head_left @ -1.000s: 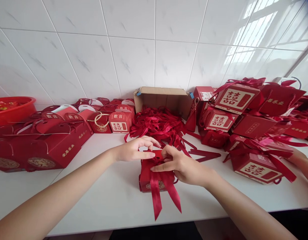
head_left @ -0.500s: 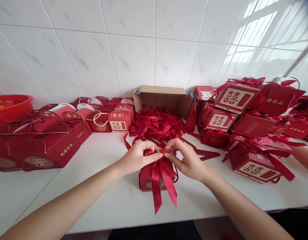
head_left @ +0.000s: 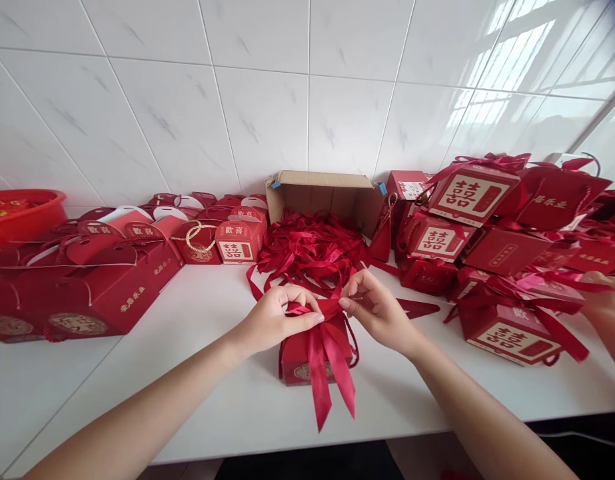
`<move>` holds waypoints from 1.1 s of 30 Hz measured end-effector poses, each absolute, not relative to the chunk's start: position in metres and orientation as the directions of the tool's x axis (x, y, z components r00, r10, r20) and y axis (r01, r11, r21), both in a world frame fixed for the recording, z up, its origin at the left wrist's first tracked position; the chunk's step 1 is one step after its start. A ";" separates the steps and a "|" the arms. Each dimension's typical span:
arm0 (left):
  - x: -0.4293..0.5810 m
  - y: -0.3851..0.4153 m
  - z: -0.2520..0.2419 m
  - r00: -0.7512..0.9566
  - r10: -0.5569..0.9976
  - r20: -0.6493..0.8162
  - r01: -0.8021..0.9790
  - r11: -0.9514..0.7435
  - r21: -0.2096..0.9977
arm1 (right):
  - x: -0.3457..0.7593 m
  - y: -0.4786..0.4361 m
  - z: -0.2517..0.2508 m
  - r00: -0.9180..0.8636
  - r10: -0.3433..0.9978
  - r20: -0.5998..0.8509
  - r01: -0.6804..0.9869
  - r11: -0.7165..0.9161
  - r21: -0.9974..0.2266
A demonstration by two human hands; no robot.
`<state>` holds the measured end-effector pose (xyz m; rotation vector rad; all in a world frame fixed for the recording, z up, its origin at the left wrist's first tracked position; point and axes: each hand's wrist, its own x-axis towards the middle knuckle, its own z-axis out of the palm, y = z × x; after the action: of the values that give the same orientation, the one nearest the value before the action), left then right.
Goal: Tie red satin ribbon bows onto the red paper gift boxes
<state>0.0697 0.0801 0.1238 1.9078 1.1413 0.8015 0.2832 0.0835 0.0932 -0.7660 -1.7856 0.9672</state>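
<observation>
In the middle of the white table stands a small red gift box [head_left: 297,357] with a gold round print on its front. A red satin ribbon [head_left: 318,380] lies over its top, two tails hanging down the front. My left hand [head_left: 282,317] is closed on the ribbon at the left of the bow, thumb pressed to the fingers. Pinched in my right hand [head_left: 374,312] is the ribbon's right loop. A twisted red cord [head_left: 356,347] runs down the box's right side. The fingers hide the knot.
Behind the box, loose ribbons [head_left: 312,243] spill from a cardboard carton [head_left: 324,179]. Red boxes [head_left: 142,287] line the left, near a red basin [head_left: 32,223]. Ribboned boxes [head_left: 510,333] are stacked at right, where another person's hand [head_left: 604,310] reaches in. White tiles [head_left: 257,120] rise behind.
My right hand has moved slightly right and up, drawing the ribbon loop outward. The ribbon tails have shifted a little right. The other person's hand has come further into view at the right.
</observation>
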 end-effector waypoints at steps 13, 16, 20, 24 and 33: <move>0.065 0.076 0.127 0.446 0.885 0.133 0.396 -0.328 0.858 | 0.290 0.083 0.104 -0.508 0.821 0.261 0.245 0.428 -0.870; 0.066 0.075 0.128 0.449 0.886 0.121 0.399 -0.319 0.860 | 0.289 0.084 0.104 -0.495 0.829 0.262 0.260 0.429 -0.865; 0.068 0.073 0.130 0.432 0.895 0.109 0.387 -0.293 0.874 | 0.289 0.084 0.105 -0.506 0.832 0.227 0.165 0.352 -0.921; 0.070 0.070 0.129 0.394 0.914 0.100 0.392 -0.265 0.881 | 0.289 0.082 0.109 -0.527 0.829 0.185 0.087 0.269 -0.959; 0.074 0.069 0.126 0.352 0.928 0.120 0.368 -0.255 0.894 | 0.289 0.084 0.106 -0.514 0.848 0.128 0.008 0.154 -0.988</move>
<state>0.0737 0.0692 0.1265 1.7998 1.1441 0.8653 0.2893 0.0843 0.1062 -0.8290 -1.6967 1.4465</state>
